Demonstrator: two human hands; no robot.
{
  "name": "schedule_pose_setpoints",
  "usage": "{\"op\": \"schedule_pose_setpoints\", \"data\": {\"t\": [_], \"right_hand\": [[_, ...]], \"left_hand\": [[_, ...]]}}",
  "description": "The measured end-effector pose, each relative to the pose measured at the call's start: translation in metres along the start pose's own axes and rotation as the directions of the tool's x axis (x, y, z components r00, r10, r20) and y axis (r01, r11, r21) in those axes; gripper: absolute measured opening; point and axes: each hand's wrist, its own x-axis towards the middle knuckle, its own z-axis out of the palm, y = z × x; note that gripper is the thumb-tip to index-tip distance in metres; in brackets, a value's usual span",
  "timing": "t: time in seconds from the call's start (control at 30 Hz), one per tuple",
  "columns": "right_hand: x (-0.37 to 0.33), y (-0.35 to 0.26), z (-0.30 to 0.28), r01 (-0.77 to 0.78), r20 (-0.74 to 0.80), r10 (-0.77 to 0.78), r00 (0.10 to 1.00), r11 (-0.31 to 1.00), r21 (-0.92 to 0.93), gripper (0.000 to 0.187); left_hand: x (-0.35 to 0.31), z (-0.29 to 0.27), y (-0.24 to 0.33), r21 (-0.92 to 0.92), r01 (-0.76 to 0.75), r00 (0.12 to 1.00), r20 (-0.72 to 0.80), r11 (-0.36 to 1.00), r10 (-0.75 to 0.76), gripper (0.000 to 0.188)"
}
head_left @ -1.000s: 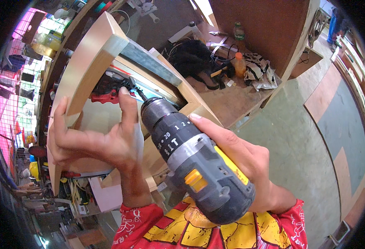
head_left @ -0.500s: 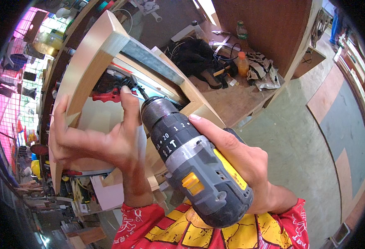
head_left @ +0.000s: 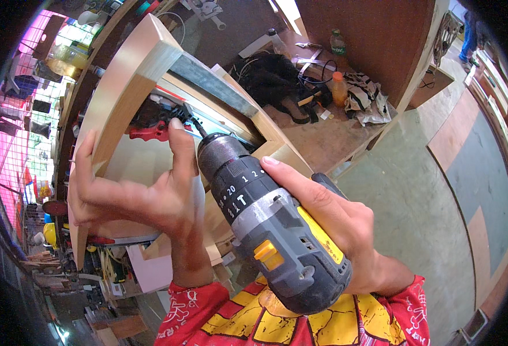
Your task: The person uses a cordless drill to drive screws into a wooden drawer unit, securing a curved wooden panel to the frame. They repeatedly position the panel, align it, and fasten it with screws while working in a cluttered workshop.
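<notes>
My right hand [head_left: 329, 219] grips a grey, black and yellow cordless drill [head_left: 268, 222], its chuck pointing up and left toward a light wooden frame [head_left: 121, 86]. My left hand [head_left: 141, 193] is raised beside the chuck with fingers spread; its index fingertip is up at the drill bit near the frame's inner edge. A grey metal strip [head_left: 213, 85] runs along the frame's far side. A red clamp handle [head_left: 150, 132] shows behind my left fingers.
A wooden workbench [head_left: 323, 135] beyond holds a black bag [head_left: 271, 78], an orange bottle [head_left: 338, 87], a green-capped bottle [head_left: 337, 41], cables and rags. Concrete floor [head_left: 427, 219] lies to the right. Shelves with clutter and pink mesh fill the left.
The drill and my right hand have stayed nearly still. My left hand has shifted slightly, fingers still spread beside the chuck.
</notes>
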Motion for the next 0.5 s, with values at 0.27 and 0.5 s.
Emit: {"op": "schedule_pose_setpoints", "data": {"t": [0.27, 0.5], "right_hand": [[0.002, 0.002, -0.001, -0.023, 0.007, 0.023, 1.000, 1.000, -0.022, 0.072], [0.003, 0.005, -0.002, 0.006, -0.011, -0.006, 1.000, 1.000, -0.021, 0.073]], "left_hand": [[0.000, 0.007, -0.003, -0.059, 0.044, 0.999, 0.013, 0.997, -0.043, 0.084], [0.000, 0.011, -0.003, -0.050, 0.012, 1.000, -0.007, 0.999, -0.013, 0.083]]}}
